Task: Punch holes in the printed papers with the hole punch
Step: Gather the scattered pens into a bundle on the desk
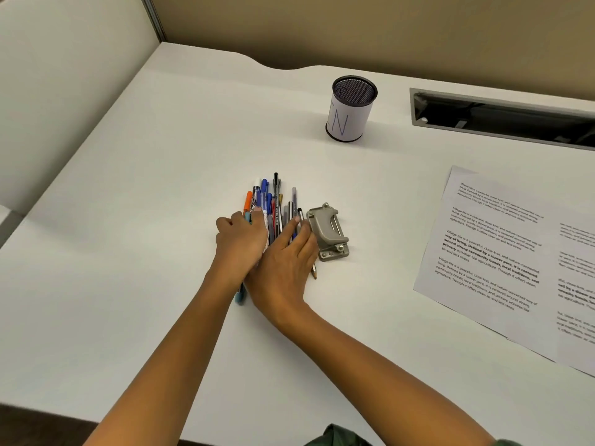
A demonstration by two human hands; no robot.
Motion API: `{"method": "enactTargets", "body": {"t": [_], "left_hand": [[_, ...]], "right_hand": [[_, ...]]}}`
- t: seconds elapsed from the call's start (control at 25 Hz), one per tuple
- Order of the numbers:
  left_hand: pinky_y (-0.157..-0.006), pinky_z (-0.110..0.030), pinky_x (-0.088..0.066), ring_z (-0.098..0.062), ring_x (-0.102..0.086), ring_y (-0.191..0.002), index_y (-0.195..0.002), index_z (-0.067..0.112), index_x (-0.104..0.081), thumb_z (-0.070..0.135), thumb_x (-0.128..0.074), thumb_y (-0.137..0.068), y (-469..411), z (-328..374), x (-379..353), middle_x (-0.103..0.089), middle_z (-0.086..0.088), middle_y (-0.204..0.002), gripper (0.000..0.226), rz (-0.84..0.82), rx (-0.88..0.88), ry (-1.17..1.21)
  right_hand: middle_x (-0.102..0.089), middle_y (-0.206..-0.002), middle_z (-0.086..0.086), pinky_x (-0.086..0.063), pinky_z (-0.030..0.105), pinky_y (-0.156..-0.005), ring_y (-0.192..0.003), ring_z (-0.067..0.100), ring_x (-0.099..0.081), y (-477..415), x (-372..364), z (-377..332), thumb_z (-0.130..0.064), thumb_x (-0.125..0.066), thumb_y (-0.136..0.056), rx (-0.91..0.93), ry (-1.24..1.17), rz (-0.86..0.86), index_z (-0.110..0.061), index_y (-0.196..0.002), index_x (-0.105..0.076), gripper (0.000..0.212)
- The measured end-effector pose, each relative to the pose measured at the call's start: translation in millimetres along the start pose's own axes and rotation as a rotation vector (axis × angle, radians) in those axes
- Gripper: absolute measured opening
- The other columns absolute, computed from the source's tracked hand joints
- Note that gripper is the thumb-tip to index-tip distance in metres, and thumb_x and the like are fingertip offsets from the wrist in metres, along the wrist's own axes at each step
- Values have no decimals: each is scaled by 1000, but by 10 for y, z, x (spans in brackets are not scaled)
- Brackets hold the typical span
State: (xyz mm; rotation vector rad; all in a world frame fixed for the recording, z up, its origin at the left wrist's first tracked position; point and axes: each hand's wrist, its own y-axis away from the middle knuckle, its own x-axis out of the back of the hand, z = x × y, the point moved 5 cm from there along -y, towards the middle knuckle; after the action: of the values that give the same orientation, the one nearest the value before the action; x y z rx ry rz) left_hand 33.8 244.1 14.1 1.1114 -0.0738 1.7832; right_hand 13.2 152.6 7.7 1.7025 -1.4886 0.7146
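I'm clasping the pens (274,201) in my left hand (241,243), right hand (283,263) lying straight-fingered over them; the hole punch (329,231) seems heavy, rigid: grip its body.

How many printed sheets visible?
2. One printed sheet right of the hole punch; a second sheet overlaps its right side, cut by the frame edge. More may be hidden.

White desk (128,220) fills the view, evenly lit. Beige partition walls (354,27) stand behind and left. A cable slot (502,115) sits at right.
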Motion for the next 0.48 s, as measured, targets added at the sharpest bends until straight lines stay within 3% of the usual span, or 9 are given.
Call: {"method": "enactTargets", "body": {"t": [0.2, 0.32, 0.4, 0.48], "left_hand": [[-104, -46, -29, -42, -35, -129, -142, 6, -31, 29, -14, -103, 27, 99, 63, -40, -25, -141, 49, 3, -40, -66], [-103, -41, -34, -36, -45, -124, -130, 5, -51, 38, -11, -101, -49, 76, 108, -53, -21, -133, 60, 53, 27, 15], [-95, -37, -36, -35, -50, -119, -122, 4, -57, 43, -12, -100, -70, 53, 135, -57, -20, -129, 64, 77, 63, 46], [-90, -36, -36, -34, -52, -116, -120, 3, -57, 45, -13, -100, -76, 46, 134, -58, -19, -127, 64, 86, 60, 34]], "right_hand": [[-9, -154, 20, -7, 41, -116, -143, 34, -8, -137, -20, -79, -33, -49, -90, -60, 36, 14, 1, -148, -5, 81], [-42, -136, 23, -30, 40, -101, -123, 36, -43, -274, -35, -126, -27, -33, -88, -62, 133, 239, 6, -135, -38, 58], [-62, -101, 13, -42, 32, -76, -89, 27, -60, -360, -82, -189, -22, -54, -80, -58, 198, 311, -2, -105, -62, 33], [-61, -82, 6, -43, 27, -61, -72, 21, -58, -433, -58, -261, -23, -74, -71, -61, 217, 319, -9, -85, -64, 22]]}}
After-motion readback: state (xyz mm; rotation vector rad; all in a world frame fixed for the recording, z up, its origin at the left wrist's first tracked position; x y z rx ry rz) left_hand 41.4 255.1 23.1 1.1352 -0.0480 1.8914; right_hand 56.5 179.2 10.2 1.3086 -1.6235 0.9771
